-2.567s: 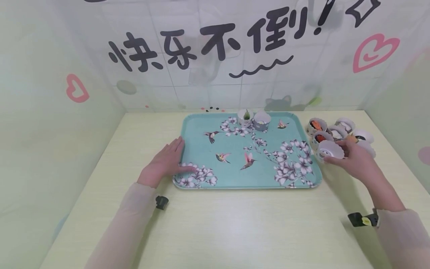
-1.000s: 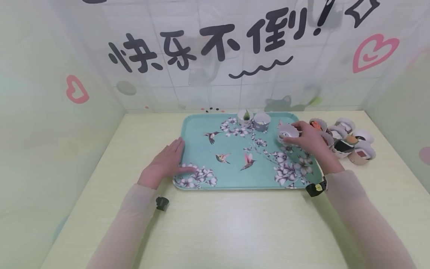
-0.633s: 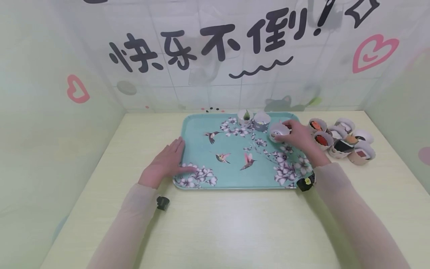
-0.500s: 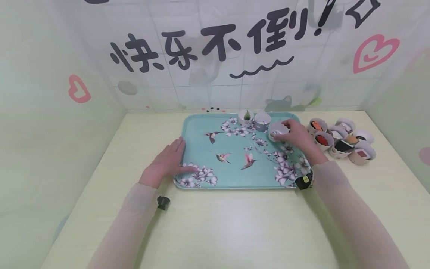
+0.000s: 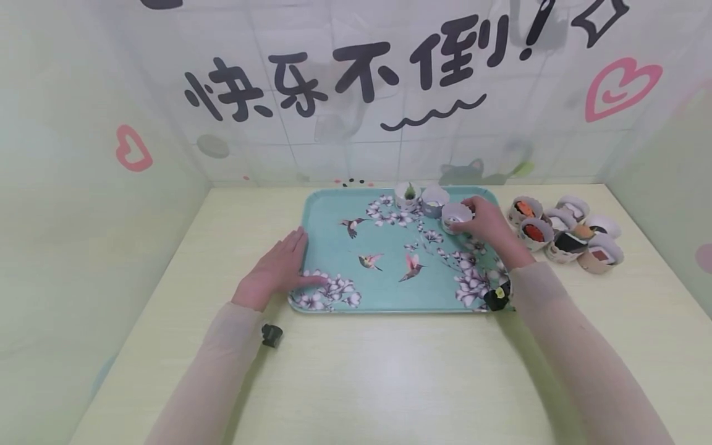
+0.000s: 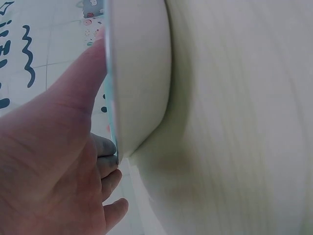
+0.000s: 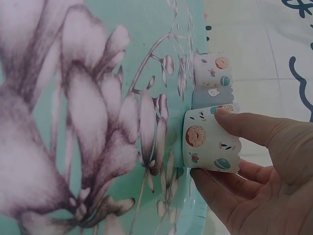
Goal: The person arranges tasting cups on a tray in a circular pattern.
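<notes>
My right hand (image 5: 489, 224) holds a scalloped paper baking cup (image 5: 455, 216) between thumb and fingers at the tray's back right. In the right wrist view this baking cup (image 7: 208, 147) is white with a doughnut print, its base right at the tray's surface. Next to it stand a grey-blue baking cup (image 5: 434, 203) and a white one (image 5: 405, 201) with something green inside. My left hand (image 5: 275, 272) rests with straight fingers on the left edge of the turquoise tray (image 5: 328, 216), thumb over the rim. From the left wrist, the thumb (image 6: 80, 81) lies along that edge.
Right of the tray several paper cups stand clustered on the table (image 5: 389, 371), including one with a red piece (image 5: 535, 233), one with an orange piece (image 5: 525, 209) and one with a black piece (image 5: 567, 243). A printed curtain (image 5: 356, 148) hangs behind the table.
My right hand has taken the baking cup from the right-hand cluster and carried it left onto the tray, lately edging it toward the grey-blue cup. The left hand stays in place.
</notes>
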The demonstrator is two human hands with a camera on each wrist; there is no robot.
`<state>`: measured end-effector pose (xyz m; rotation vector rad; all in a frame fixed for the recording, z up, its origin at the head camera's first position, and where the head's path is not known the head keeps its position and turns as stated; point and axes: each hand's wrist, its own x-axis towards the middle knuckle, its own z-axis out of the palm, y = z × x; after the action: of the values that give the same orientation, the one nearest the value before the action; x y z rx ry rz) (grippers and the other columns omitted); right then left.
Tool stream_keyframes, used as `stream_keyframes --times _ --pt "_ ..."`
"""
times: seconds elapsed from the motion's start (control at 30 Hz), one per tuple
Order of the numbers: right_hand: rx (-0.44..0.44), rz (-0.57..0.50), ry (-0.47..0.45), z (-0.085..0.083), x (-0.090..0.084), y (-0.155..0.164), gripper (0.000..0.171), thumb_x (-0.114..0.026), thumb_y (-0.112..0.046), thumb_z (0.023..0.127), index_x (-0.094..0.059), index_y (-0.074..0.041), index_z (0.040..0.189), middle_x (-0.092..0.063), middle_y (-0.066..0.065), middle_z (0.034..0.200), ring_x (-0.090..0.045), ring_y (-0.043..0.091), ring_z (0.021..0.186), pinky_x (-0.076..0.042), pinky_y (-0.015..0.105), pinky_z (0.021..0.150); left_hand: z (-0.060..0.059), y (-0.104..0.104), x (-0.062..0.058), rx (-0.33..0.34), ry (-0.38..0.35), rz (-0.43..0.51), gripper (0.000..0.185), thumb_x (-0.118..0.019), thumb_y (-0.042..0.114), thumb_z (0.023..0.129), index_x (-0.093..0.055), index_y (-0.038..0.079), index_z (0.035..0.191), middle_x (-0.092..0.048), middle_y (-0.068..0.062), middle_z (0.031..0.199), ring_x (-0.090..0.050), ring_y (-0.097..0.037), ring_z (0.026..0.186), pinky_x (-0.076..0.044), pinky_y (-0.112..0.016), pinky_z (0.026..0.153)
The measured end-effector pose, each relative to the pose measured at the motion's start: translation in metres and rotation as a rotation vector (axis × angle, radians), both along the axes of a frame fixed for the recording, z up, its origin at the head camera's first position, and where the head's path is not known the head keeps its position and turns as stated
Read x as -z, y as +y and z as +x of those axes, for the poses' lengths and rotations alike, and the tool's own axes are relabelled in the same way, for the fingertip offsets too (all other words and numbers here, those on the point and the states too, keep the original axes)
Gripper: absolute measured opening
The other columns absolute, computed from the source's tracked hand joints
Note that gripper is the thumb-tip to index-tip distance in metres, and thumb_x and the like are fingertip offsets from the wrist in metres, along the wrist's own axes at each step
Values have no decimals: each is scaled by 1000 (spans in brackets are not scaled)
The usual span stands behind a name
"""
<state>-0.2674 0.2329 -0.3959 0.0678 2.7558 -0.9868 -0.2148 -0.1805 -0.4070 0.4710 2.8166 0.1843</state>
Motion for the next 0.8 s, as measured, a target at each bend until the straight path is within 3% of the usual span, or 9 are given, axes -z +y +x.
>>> stream_keyframes --times 0.43,0.8 --pt "-10 -45 1 11 -8 4 81 -72 -33 92 -30 2 152 -41 29 149 -44 45 133 -46 59 106 1 0 0 -1 -4 0 117 -67 65 84 -11 -8 156 -6 -25 166 -10 -41 155 -16 -52 127" --pt "-34 -130 31 28 -25 22 74 -67 -31 96 -30 1 152 -43 28 149 -42 45 138 -45 60 107 2 1 -3 2 -11 1 117 -67 64 85 -10 -9 156 -5 -26 166 -9 -41 155 -16 -51 127"
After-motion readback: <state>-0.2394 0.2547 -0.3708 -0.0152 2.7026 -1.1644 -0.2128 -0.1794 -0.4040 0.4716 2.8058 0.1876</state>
